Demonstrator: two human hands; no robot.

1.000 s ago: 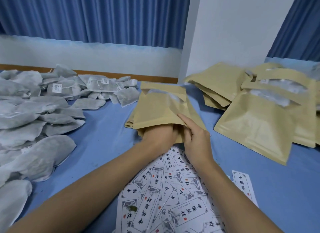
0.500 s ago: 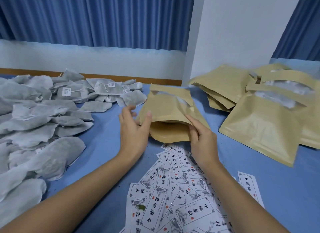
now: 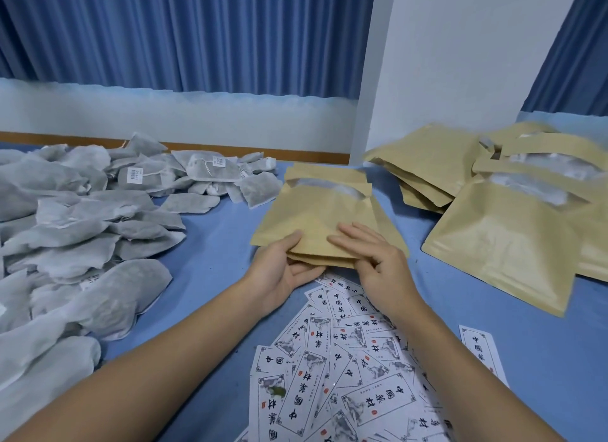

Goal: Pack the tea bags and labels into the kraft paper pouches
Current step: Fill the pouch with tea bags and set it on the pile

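– Two hands are on the top kraft paper pouch (image 3: 316, 217). How do I do this step well?

– I judge the step is to take one pouch off the stack of flat pouches (image 3: 391, 231) and open it. The left hand (image 3: 283, 272) pinches the near edge, with the thumb on top and the fingers under. The right hand (image 3: 371, 264) grips nothing: its first fingers lie straight on the top face and press. Lift only the top pouch, slide the thumb to part it from those under it, and do not crease the paper.

– Many things lie around. Where are they from the hands?

– The pouch lies on the blue bench (image 3: 210, 244), directly in front of both hands and touching them. The tea bags (image 3: 82, 231) are heaped well to the left of the left hand. The labels (image 3: 348, 359) are spread under the wrists, just behind the pouch's near edge. The filled pouches (image 3: 500, 240) lie to the right, apart from the right hand.
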